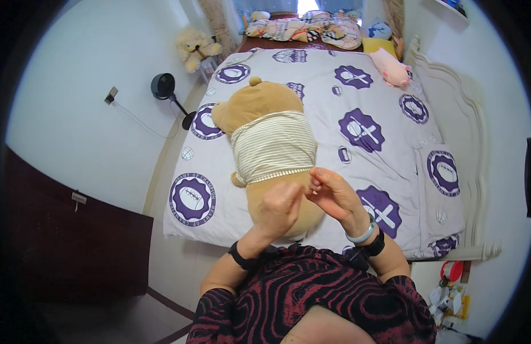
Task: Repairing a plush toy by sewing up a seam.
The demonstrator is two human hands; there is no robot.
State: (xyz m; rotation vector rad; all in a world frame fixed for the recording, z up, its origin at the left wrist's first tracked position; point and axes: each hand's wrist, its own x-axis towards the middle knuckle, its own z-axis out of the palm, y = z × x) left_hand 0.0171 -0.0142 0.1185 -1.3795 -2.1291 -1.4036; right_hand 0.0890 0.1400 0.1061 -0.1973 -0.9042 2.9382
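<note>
A large tan plush bear (265, 103) in a striped shirt (274, 142) lies stretched out on the bed, its lower body toward me. Over that lower end I hold both hands up close together. My left hand (281, 205) is closed, fingertips turned inward toward the right hand. Thumb and fingers of my right hand (335, 196) are drawn together in a pinch near the shirt's hem. Whatever is between the fingertips, if anything, is too small to make out. Dark bands circle both wrists, and a pale bracelet (362, 231) is on the right one.
The bed (386, 97) carries a white sheet with purple sports prints. A pink plush pig (390, 67) and yellow cushion (379, 46) lie at the far right, folded bedding (303, 30) beyond. Left stand a dark fan (163, 86), another plush bear (195, 49) and a dark red door (76, 229).
</note>
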